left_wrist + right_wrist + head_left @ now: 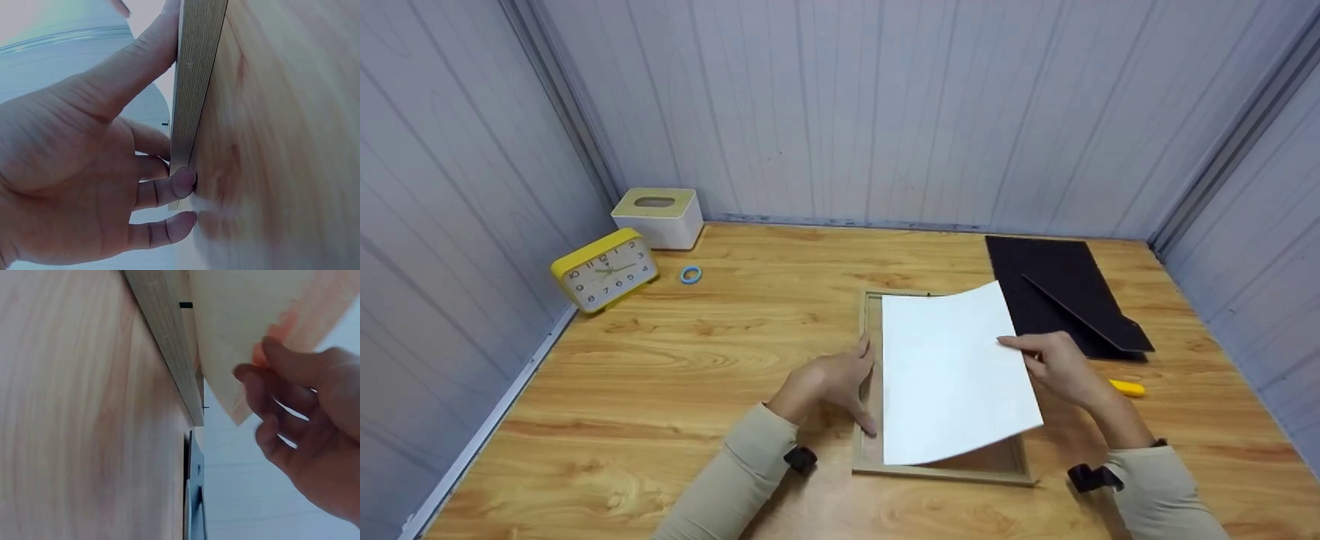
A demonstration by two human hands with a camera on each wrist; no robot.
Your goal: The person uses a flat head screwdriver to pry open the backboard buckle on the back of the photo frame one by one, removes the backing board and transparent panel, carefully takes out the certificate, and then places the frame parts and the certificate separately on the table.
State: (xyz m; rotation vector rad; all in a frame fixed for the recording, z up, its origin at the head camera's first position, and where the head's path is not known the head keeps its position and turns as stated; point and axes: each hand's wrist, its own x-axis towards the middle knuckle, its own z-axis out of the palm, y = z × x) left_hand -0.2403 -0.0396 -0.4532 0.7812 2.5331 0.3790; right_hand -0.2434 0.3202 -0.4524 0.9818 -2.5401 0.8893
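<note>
A white sheet of paper (956, 375) lies over a thin wooden picture frame (945, 472) on the table, its right side lifted and curved. My right hand (1061, 367) pinches the sheet at its right edge, thumb against index finger; in the right wrist view the raised paper (247, 320) looks cream and translucent. At the frame's left side, my left hand (836, 379) rests with thumb and fingers spread. The left wrist view has its thumb touching the frame's side bar (197, 79), with the other fingers along that bar and near the tabletop.
Black boards (1042, 285) lie at the back right, one tilted over the other. A yellow-handled tool (1128, 388) sits beyond my right wrist, partly hidden. Toward the left are a yellow alarm clock (607, 271), a tissue box (660, 225) and a blue ring (691, 274). Panel walls (840, 112) enclose the table.
</note>
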